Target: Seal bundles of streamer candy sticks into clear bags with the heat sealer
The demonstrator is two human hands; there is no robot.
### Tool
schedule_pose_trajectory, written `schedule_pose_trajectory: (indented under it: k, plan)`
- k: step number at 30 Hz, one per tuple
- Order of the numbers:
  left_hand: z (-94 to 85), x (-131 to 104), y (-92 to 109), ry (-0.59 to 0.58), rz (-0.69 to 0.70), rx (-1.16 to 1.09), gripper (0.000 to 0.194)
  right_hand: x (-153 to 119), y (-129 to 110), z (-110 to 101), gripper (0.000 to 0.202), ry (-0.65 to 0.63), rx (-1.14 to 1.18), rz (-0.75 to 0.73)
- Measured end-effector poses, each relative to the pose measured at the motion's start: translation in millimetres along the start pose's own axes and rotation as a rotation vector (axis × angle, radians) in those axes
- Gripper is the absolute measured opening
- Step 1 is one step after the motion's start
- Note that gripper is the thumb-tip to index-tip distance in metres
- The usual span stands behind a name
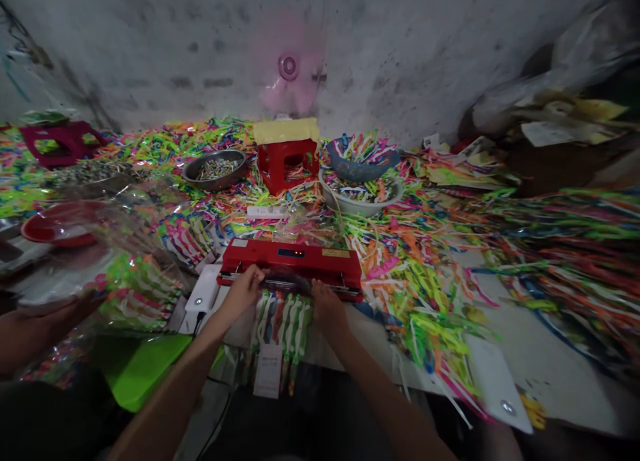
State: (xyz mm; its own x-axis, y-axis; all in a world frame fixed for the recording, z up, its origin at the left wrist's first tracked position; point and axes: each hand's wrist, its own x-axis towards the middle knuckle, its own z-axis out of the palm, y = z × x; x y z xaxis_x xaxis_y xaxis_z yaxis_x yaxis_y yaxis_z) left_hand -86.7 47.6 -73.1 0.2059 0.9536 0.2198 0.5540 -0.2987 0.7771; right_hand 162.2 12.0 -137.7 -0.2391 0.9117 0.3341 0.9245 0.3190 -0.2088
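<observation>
A red sealing machine [295, 248] with small lit digits lies across the table in front of me. At its front edge, my left hand [246, 284] pinches the left end of a clear plastic bag [283, 314]. The bag's right end is at my right hand [326, 300], whose fingers are pressed together on it. Green, white and orange strips show inside the bag, which hangs down toward my lap, with a white card [269, 371] at its lower part.
At the left, another person's hand [47, 328] is beside bagged strips [140, 291]. Behind the machine are a red stool [287, 164], a metal bowl [215, 169], a blue basin [363, 166] and a pink fan [289, 66]. Colourful strips [425, 281] cover much of the table.
</observation>
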Motion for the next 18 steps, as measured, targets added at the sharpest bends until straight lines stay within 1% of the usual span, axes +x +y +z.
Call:
schedule_pose_trajectory:
  k: [2,5,9,14,18]
  plan:
    - [-6.0,13,0,-0.001,0.003,0.036,0.01,0,-1,-2,0.054,-0.016,0.011,-0.005]
    - [-18.2,32,2,-0.042,0.031,0.103,0.012,1,-4,-8,0.052,-0.045,0.021,0.017]
    - [-33.4,52,7,-0.101,0.031,0.186,0.016,5,-11,-21,0.052,-0.123,0.015,0.046]
    - [-47.1,64,15,-0.164,0.014,0.341,0.018,22,-15,-49,0.052,-0.226,-0.03,0.088]
    - [-55.1,68,21,-0.18,0.038,0.391,0.023,29,-17,-67,0.043,-0.266,-0.011,0.117]
